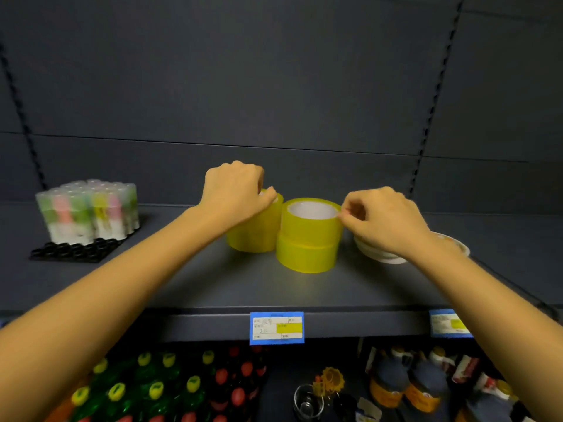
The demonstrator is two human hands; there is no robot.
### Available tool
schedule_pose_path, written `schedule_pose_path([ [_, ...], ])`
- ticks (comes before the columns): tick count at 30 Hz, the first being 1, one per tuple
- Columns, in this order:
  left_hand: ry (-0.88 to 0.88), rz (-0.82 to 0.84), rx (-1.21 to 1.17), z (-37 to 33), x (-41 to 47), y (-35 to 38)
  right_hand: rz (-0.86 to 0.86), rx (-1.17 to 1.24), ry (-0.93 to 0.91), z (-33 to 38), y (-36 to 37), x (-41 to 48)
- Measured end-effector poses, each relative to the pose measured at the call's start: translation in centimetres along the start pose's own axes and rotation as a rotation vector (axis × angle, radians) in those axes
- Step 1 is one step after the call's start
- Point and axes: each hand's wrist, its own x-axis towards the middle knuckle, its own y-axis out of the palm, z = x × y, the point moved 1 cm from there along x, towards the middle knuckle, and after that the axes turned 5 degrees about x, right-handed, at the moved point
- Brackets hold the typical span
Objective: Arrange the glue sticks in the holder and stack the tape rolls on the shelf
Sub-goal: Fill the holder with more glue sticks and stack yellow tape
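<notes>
Two stacks of yellow tape rolls stand on the dark shelf (243, 287). My left hand (234, 190) grips the top of the left stack (256, 236) from above. The right stack (307, 239) has two rolls, one on the other, and my right hand (380, 217) pinches the upper roll's right rim. Far left, several glue sticks (91, 208) with clear caps stand upright in the back rows of a black holder (76, 251); its front holes are bare.
A white bowl (384, 254) sits on the shelf under my right wrist. Blue price tags (276, 328) hang on the shelf's front edge. Bottles with yellow and red caps (158, 388) fill the shelf below.
</notes>
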Motion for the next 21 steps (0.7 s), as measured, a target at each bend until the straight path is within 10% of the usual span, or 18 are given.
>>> schedule_pose_path([
  [5, -0.16, 0.014, 0.112, 4.1, -4.8, -2.2, -0.175, 0.14, -0.182, 5.2, -1.0, 1.1],
  [21, -0.715, 0.153, 0.46, 17.4, -28.9, -14.5, 0.263, 0.52, -0.767, 29.2, 7.8, -4.8],
])
